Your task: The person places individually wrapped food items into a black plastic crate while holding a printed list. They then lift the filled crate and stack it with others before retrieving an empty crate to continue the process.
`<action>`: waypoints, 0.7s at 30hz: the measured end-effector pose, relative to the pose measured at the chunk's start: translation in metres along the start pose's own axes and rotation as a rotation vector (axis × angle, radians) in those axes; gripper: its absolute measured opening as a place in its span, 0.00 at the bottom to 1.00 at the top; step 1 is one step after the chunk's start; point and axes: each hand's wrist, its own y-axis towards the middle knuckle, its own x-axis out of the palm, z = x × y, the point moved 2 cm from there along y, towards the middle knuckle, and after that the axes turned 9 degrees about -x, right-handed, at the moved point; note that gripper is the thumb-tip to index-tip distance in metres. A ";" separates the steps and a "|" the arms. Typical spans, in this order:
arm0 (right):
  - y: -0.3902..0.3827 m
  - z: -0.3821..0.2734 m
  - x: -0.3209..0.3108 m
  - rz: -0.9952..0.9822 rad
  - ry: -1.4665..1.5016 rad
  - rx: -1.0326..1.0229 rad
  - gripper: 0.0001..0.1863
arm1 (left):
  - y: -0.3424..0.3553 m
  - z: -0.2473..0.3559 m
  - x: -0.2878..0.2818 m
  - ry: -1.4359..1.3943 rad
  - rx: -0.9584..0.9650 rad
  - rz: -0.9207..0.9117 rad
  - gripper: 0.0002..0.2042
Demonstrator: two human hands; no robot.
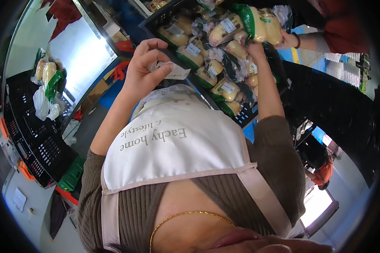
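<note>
Pinching a white paper slip (178, 72) in curled fingers, the left hand (146, 72) is ready — and there's the right hand (256, 50), up against the green-ended pack (264, 26), its grip too hidden to call! A co-worker's hand (289, 40) has the pack's other side, over the black crate (251, 113). Looks like labelling — next calls for a steady, flat face.

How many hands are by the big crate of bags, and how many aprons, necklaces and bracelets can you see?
Hands: 3 (left hand, right hand, another person's hand)
White apron: 1
Gold necklace: 1
Dark bracelet: 1
Total: 6
</note>
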 end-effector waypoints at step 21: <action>-0.115 -0.267 0.013 -0.356 0.513 -0.334 0.16 | -0.008 -0.003 -0.003 -0.200 -0.145 0.014 0.05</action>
